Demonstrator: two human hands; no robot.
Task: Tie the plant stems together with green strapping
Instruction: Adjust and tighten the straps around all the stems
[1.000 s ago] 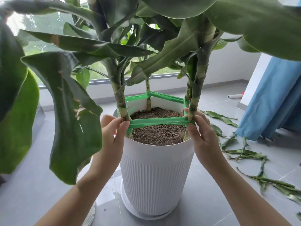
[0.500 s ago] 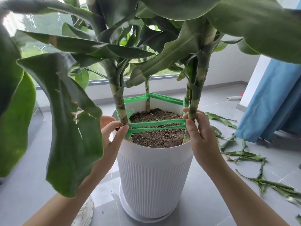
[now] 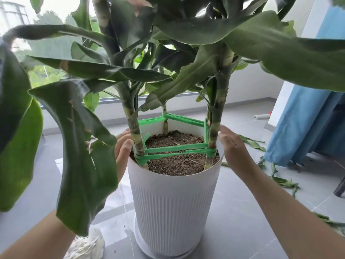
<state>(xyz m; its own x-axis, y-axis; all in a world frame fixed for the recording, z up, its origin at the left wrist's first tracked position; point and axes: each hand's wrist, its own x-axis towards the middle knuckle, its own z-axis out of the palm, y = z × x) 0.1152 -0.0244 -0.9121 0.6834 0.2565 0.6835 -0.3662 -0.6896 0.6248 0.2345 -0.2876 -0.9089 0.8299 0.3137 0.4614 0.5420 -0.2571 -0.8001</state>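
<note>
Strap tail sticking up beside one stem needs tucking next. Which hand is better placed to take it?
Left, probably. The strap tail stands right beside the left stem, close to the left hand. The right hand is across the pot, open at its rim by the other stem.

Blue curtain [image 3: 302,124]; fallen leaf scraps [image 3: 252,143]

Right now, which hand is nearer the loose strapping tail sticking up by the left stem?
Left. The left hand is just outside the left stem, beside the strapping tail; the right hand is across the pot, by the right stem.
</note>
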